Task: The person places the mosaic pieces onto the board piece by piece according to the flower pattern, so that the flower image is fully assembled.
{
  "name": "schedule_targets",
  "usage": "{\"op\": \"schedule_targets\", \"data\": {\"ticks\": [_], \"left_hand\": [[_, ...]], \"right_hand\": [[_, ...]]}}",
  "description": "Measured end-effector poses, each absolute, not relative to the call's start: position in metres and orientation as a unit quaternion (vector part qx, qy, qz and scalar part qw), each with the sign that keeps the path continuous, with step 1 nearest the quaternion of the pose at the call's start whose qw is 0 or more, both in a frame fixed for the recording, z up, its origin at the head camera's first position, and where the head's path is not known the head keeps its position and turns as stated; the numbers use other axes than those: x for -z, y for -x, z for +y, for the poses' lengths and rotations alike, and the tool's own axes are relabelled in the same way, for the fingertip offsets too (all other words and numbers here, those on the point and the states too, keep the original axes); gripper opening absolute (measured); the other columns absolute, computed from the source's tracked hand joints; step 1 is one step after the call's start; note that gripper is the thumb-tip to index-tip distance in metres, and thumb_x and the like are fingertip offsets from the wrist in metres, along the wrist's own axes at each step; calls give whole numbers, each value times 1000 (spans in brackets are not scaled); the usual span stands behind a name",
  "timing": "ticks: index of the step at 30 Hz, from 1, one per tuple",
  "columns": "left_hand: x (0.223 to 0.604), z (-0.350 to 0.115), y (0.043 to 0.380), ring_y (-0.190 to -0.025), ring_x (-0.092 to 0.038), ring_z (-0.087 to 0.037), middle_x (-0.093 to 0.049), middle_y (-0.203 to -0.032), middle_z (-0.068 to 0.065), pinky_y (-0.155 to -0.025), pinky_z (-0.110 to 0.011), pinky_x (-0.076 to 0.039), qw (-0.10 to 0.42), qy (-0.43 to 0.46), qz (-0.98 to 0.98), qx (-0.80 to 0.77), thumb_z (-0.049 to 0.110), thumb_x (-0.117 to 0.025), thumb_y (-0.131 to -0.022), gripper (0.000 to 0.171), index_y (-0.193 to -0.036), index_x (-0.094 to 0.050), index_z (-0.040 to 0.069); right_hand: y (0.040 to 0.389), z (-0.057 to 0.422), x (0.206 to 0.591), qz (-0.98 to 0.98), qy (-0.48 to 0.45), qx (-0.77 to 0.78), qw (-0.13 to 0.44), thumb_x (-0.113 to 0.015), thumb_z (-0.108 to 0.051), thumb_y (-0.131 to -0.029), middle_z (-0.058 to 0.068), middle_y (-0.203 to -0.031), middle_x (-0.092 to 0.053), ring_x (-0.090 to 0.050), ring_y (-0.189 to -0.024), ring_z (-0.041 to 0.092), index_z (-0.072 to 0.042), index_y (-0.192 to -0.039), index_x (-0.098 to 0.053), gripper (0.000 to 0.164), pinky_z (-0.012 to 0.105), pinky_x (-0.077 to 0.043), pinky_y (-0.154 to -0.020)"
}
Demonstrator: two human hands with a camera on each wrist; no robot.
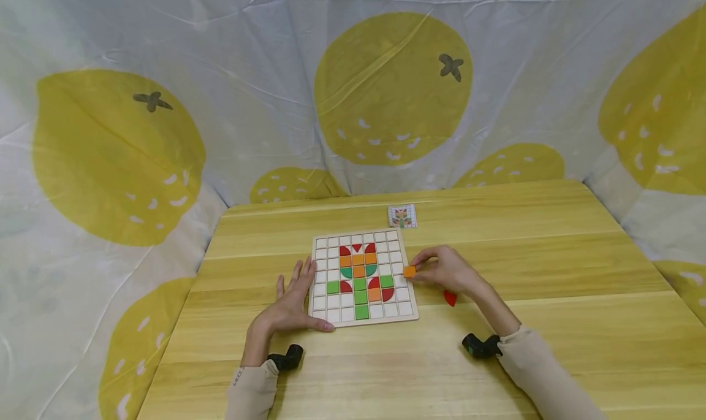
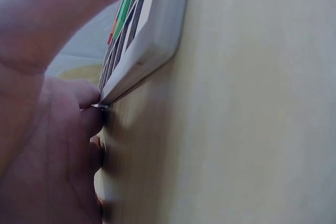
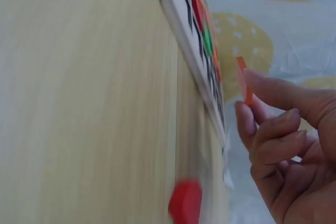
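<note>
A square white grid board (image 1: 331,316) lies on the table, with red, orange and green tiles forming a flower pattern in its middle. My left hand (image 1: 289,303) rests at the board's lower left corner, fingers spread along the left side and thumb at the near edge. Between thumb and fingertips, my right hand (image 1: 447,270) pinches an orange square tile (image 1: 409,271) at the board's right edge. The right wrist view shows this orange tile (image 3: 244,80) held edge-on above the tabletop. A red curved tile (image 1: 450,298) lies on the table below the right hand.
Beyond the board's far edge lies a small pattern card (image 1: 402,216) with a printed flower design. The wooden table (image 1: 524,236) ends at a hanging cloth (image 1: 265,113) printed with lemons. Black wrist devices (image 1: 481,346) sit at both sleeves.
</note>
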State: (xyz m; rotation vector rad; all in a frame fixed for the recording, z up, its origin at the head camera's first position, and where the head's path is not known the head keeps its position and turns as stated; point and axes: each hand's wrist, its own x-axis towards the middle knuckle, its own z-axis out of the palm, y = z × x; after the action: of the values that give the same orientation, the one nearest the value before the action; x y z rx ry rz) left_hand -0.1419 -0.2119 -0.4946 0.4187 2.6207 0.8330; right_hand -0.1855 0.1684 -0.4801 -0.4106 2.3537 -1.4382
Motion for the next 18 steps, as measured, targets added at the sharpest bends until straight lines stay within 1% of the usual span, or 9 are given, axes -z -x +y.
{"op": "schedule_targets", "data": {"ticks": [1, 2, 4, 8, 10, 11, 15, 18], "left_hand": [[495, -212, 142, -161, 16, -38, 11, -175, -12, -121, -69, 18, 178, -148, 928, -293, 50, -96, -67, 147, -166, 2, 4], [494, -212, 142, -161, 16, -38, 11, -175, -12, -121, -69, 18, 177, -148, 928, -292, 50, -96, -66, 147, -166, 2, 5], [494, -212, 142, -161, 15, -39, 10, -175, -13, -121, -70, 18, 176, -150, 928, -292, 51, -96, -67, 147, -166, 2, 5], [494, -213, 142, -161, 15, -39, 10, -175, -13, -121, -70, 18, 178, -150, 928, -290, 52, -95, -67, 146, -166, 2, 5], [494, -213, 142, -161, 15, -38, 10, -175, -13, -121, -69, 18, 180, -149, 928, -290, 53, -95, -68, 146, -166, 2, 5], [494, -213, 142, -162, 16, -37, 10, -175, -12, -122, -69, 18, 182, -148, 928, -289, 53, -94, -68, 146, -166, 2, 5], [494, -212, 141, -161, 16, -37, 10, -175, -13, -121, -69, 18, 183, -149, 927, -292, 52, -94, -69, 145, -166, 2, 5], [495, -213, 141, -161, 16, -38, 11, -175, -13, -121, -70, 18, 182, -150, 926, -294, 51, -94, -69, 145, -166, 2, 5]], "right_hand": [[185, 163, 479, 830, 151, 510, 170, -82, -10, -88, 18, -107, -71, -68, -78, 17, 2, -108, -75, 25, 20, -54, -65], [184, 157, 478, 826, 156, 515, 169, -82, -10, -88, 19, -107, -72, -67, -79, 17, 2, -108, -75, 24, 20, -53, -66], [182, 144, 476, 821, 161, 521, 172, -83, -10, -87, 18, -107, -72, -63, -72, 14, 1, -107, -76, 23, 19, -51, -64], [175, 115, 478, 813, 170, 523, 193, -85, -11, -85, 13, -105, -75, -49, -56, 9, -3, -103, -79, 21, 19, -42, -54], [172, 102, 480, 813, 180, 518, 194, -87, -12, -82, 10, -102, -76, -48, -55, 7, -4, -100, -80, 20, 18, -41, -54], [170, 96, 481, 815, 184, 515, 194, -88, -12, -82, 8, -99, -77, -46, -54, 9, -5, -98, -80, 20, 19, -39, -52], [167, 75, 483, 823, 195, 504, 176, -90, -12, -79, 4, -89, -75, -50, -65, 11, -6, -93, -80, 18, 19, -40, -57], [166, 63, 484, 830, 202, 494, 163, -91, -12, -77, 3, -86, -76, -56, -74, 11, -5, -91, -81, 19, 19, -45, -62]]}}
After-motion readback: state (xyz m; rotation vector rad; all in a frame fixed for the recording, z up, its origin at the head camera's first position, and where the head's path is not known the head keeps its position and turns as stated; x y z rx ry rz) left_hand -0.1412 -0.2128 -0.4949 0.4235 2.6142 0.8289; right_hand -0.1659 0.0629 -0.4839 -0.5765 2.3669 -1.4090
